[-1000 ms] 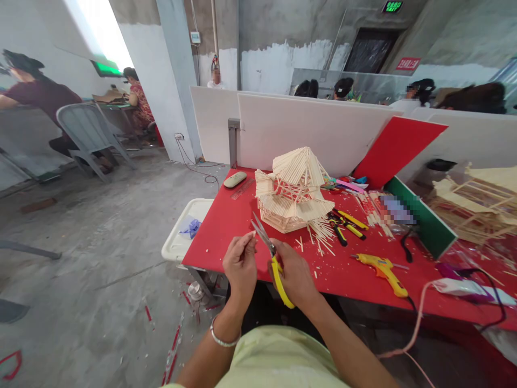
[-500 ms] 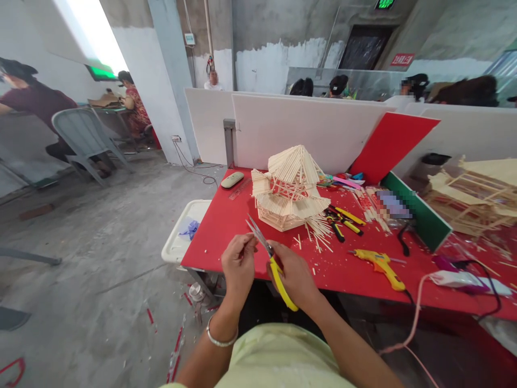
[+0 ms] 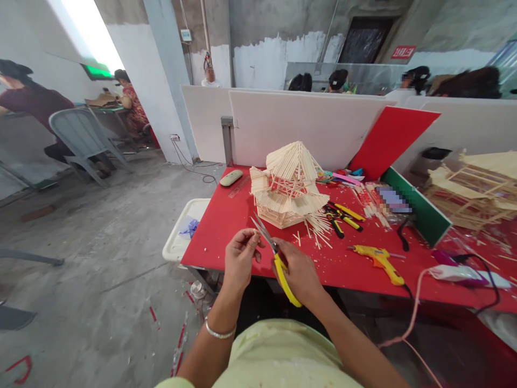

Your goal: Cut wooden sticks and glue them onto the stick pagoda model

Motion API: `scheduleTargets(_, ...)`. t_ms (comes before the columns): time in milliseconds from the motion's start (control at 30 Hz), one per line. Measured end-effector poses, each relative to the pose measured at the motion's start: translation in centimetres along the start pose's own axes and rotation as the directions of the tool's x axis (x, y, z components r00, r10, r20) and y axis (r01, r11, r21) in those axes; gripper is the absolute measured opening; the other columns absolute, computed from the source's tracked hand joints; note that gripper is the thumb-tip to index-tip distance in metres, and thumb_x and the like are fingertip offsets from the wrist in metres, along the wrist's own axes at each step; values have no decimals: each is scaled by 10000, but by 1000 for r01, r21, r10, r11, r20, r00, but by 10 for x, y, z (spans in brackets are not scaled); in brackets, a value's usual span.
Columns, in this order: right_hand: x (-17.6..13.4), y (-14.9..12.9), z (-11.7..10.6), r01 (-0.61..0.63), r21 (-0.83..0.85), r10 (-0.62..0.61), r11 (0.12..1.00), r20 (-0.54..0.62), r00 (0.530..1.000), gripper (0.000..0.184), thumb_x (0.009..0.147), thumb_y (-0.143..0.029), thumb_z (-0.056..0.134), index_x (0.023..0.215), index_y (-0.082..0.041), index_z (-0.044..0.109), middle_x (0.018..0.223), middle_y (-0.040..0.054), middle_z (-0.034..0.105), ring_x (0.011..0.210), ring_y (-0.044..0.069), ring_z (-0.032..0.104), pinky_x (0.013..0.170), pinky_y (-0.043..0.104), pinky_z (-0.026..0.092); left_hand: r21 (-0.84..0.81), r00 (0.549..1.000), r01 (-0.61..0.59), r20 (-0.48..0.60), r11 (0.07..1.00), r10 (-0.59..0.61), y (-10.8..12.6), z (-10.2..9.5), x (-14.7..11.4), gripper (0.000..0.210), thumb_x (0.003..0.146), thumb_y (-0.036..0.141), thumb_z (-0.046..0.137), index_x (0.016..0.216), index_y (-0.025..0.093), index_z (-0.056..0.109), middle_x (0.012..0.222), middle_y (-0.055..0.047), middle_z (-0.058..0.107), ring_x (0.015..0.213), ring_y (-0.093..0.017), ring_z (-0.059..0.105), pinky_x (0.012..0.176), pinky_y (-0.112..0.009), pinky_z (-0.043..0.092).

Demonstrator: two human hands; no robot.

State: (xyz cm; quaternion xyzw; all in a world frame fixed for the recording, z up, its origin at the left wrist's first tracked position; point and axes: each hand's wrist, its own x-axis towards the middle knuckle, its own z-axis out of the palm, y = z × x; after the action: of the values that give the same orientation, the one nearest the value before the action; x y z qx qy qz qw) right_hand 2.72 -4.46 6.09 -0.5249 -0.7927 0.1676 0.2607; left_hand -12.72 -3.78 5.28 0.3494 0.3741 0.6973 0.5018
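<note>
My right hand (image 3: 297,269) is closed around yellow-handled scissors (image 3: 287,283), their slightly parted blades pointing up and left. Beside the blades, my left hand (image 3: 241,260) pinches with thumb and fingertips; something tiny and pale may be there, too small to name. Just beyond both hands stands a pavilion model (image 3: 288,188) built of thin wooden sticks, with a pointed roof and a lower tier of eaves. Loose wooden sticks (image 3: 319,229) fan out at its right foot.
On the red table (image 3: 210,237) lie yellow-and-black pliers (image 3: 345,218), a yellow glue gun (image 3: 379,264) with a cord, and a pale oblong case (image 3: 231,178). A green board (image 3: 422,210) stands at right near another stick model (image 3: 476,188). A white bin (image 3: 172,245) sits left of the table.
My left hand has turned, so its fingers show more, and sits slightly away from the blades. The scissors have shifted a little right. The model stays put.
</note>
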Motion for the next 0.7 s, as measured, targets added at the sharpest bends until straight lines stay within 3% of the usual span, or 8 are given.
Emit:
scheduleTargets(167,-2,-4,-2,-2,-207,2,978,4,1000,504,848,-227,509,1348,-273,460,1041,47,609,920,193,591,747,280,400,262,985,-174,35,949,171,-1,-3,-2,153,841,309,649,848,157,665,703,-14,623,506,-81,532,470,-206,464)
scheduleTargets(333,-4,-7,-4,5,-254,-3,967,8,1000,509,850,-222,510,1351,-291,447,1055,41,604,934,188,592,713,272,379,415,935,-340,50,844,352,0,-4,-2,143,863,222,590,736,172,633,766,-8,588,505,-69,519,463,-199,439)
scheduleTargets(700,-5,-1,6,18,-246,-32,969,-56,998,414,853,-234,492,1264,-242,541,975,56,666,820,182,629,643,267,383,461,915,-388,89,798,393,3,0,-10,147,846,177,599,725,180,682,718,-28,622,611,-123,589,552,-227,477)
